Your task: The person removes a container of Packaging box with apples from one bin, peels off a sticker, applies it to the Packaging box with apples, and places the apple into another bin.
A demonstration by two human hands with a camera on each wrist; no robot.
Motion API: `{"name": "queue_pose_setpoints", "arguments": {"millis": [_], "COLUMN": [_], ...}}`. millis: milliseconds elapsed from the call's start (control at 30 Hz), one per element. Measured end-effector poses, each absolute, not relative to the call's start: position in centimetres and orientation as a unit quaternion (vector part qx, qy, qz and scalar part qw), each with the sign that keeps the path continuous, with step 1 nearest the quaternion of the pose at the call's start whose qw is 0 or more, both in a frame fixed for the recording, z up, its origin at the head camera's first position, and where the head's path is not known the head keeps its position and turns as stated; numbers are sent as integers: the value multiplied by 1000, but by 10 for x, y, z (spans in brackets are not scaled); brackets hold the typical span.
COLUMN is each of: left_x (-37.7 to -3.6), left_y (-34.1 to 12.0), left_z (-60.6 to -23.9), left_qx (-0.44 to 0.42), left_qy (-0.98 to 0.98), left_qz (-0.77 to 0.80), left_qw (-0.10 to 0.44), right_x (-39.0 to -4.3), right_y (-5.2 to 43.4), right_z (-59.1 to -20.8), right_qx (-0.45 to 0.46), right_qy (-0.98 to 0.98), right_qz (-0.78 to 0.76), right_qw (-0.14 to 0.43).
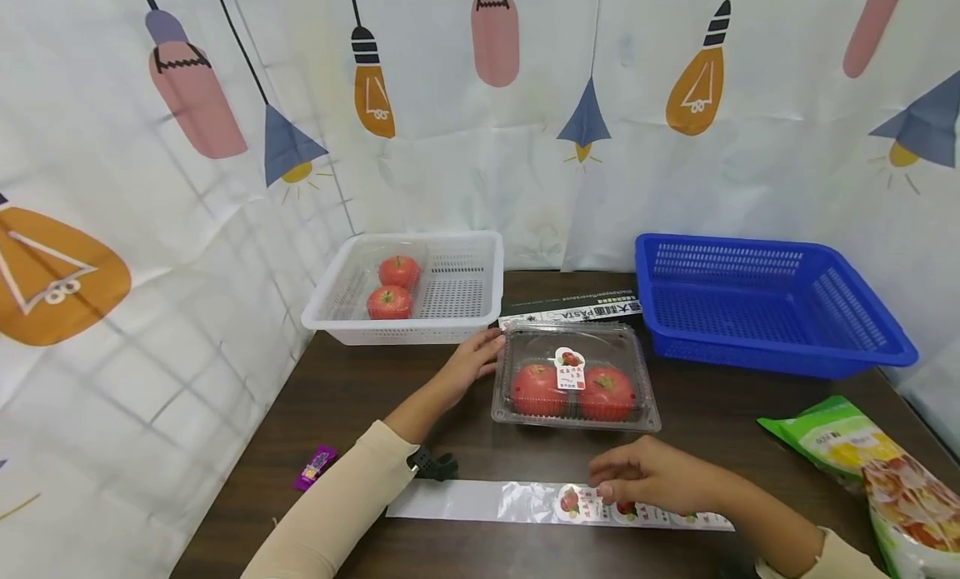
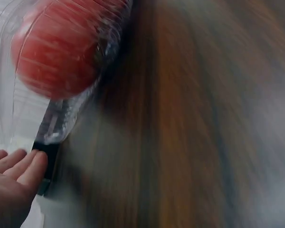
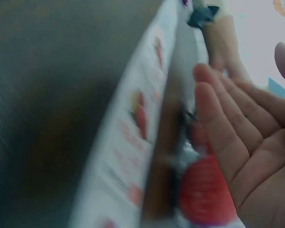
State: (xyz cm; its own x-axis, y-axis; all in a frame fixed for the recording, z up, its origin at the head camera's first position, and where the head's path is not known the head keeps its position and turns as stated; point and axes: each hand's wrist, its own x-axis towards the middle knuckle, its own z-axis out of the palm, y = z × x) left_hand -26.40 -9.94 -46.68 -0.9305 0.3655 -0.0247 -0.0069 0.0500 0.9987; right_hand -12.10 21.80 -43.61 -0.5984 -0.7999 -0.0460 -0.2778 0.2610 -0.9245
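A clear plastic clamshell box (image 1: 576, 337) with two red apples (image 1: 607, 393) inside stands mid-table, lid down. A white fruit sticker (image 1: 570, 369) is on its lid. My left hand (image 1: 477, 358) is at the box's upper left corner, fingers fairly straight and holding nothing. In the left wrist view the fingertips (image 2: 37, 159) lie just beside the box edge. My right hand (image 1: 660, 479) hovers over the strip of stickers (image 1: 517, 502), partly covering it, fingers loosely extended. The right wrist view shows its bare palm (image 3: 270, 166) with nothing in it.
At the back left, a white basket (image 1: 405, 333) holds another clear box with two apples. A blue basket (image 1: 765, 358) stands at the back right. A black printed pasta package (image 1: 570, 308) lies behind the clamshell. At right is a green food bag (image 1: 885, 471); at left, a purple packet (image 1: 315, 467).
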Motion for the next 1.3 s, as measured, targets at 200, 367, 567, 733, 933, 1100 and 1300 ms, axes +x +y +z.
{"name": "queue_pose_setpoints", "arguments": {"millis": [200,367,567,733,933,1100,1300], "left_x": [-269,-262,-252,-243,-235,-226,-220], "left_y": [-97,-104,-116,-125,-128,-125,-121], "left_z": [-464,-461,-458,-458,-459,-456,-456], "left_qx": [119,111,107,118,143,162,180], "left_qy": [653,640,637,651,661,671,685], "left_qz": [731,744,742,723,695,669,643], "left_qw": [158,157,180,199,243,276,291], "right_x": [-121,-124,-128,-137,-148,-156,-164], "right_y": [214,224,238,246,250,245,236], "right_z": [-453,-454,-454,-451,-451,-449,-440], "right_qx": [-276,-239,-227,-214,-171,-110,-43], "right_qy": [680,658,666,684,708,750,797], "right_qz": [-596,-631,-631,-625,-625,-605,-560], "right_qw": [326,334,327,309,280,243,220]}}
